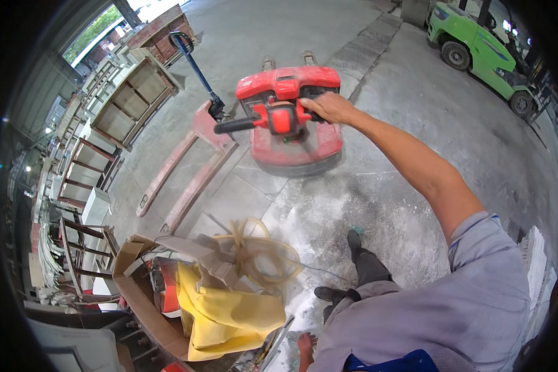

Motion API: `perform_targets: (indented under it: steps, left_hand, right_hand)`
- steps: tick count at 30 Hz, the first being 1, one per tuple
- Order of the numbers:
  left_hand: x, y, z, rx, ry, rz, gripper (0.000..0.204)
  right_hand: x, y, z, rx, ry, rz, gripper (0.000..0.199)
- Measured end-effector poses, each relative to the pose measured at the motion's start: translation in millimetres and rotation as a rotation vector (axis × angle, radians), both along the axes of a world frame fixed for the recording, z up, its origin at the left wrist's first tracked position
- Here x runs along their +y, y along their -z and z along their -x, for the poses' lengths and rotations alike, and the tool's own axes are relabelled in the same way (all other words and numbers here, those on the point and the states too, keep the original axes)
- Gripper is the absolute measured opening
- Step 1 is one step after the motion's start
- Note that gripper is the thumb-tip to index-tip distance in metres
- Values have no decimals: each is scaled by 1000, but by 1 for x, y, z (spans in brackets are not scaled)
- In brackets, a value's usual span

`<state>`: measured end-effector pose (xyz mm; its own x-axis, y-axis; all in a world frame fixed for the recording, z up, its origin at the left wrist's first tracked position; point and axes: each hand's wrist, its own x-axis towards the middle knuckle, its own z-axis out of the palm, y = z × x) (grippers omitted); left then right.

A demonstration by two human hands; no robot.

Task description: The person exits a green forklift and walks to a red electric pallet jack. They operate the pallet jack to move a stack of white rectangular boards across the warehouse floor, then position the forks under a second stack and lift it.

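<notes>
My right hand [330,108] is closed around the right grip of the tiller on a red electric pallet truck [294,149]. The tiller head [281,119] is red and black, and its black left grip [234,126] has no hand on it. The truck's forks point away from me. My left hand [306,343] hangs low beside my body at the bottom, partly in view, with loose fingers and nothing visible in them. Just left of the electric truck stands a worn red manual pallet jack [192,158] with a dark upright handle [195,65].
An opened cardboard box [139,291] with a yellow sheet [223,310] stands at the near left, beside a coiled yellowish hose [270,254]. Wooden frames [133,102] and stacked pieces line the left side. A green forklift [477,46] is parked at the far right.
</notes>
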<state>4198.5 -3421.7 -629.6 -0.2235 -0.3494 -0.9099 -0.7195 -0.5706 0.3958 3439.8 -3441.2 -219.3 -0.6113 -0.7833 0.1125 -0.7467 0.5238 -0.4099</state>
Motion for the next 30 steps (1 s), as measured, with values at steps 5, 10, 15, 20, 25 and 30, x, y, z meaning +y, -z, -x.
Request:
perform_targets:
  steps: [5,10,15,20,25,30]
  left_hand:
    - [-19,-10,86,-48,-81,0,45]
    - [-66,-8,215,28,-177,51,42]
    - [-173,-62,395,395,-60,442,39]
    - [-279,-201,599,579,-81,724,35]
    - [-378,-283,780,631,94,1159,44]
    - [-455,-329,975,910,378,1671,40]
  right_hand:
    - [-28,-2,52,-194,74,18,82]
    - [-41,26,84,-266,25,-12,77]
    - [-52,46,126,-263,38,28,71]
    - [-80,48,203,-247,43,57,69]
    - [-105,45,287,-204,80,84,74]
    - [-130,36,382,-184,106,4,80]
